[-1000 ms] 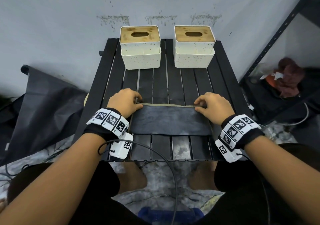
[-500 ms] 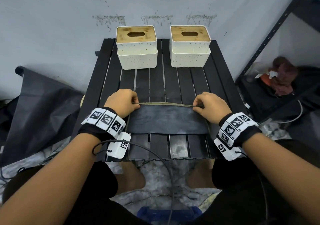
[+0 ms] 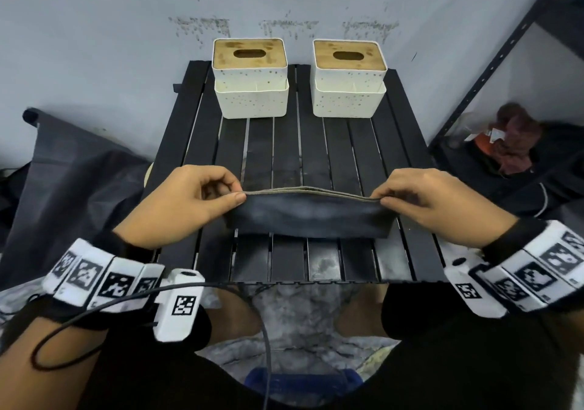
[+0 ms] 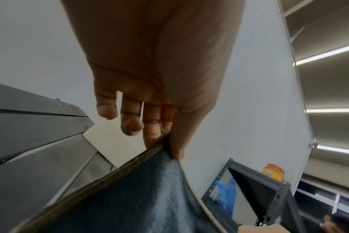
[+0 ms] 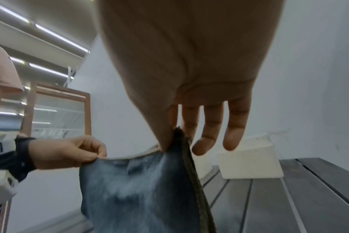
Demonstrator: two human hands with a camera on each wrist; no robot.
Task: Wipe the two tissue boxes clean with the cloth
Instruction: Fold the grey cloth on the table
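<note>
Two hands (image 3: 186, 202) (image 3: 433, 201) pinching lifted cloth (image 3: 311, 217) corners.

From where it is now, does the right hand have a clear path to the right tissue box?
Probably yes: only bare table slats lie between the right hand and the right tissue box. It is pinching the cloth along with the left hand.

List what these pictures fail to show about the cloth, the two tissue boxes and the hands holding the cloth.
- Cloth: its far face and fold count, hidden by its own near face in the head view.
- Left tissue box and right tissue box: back sides face away; insides too dark through the slots.
- Left hand and right hand: index fingertips at each grip hidden behind cloth and thumb in the wrist views.
</note>
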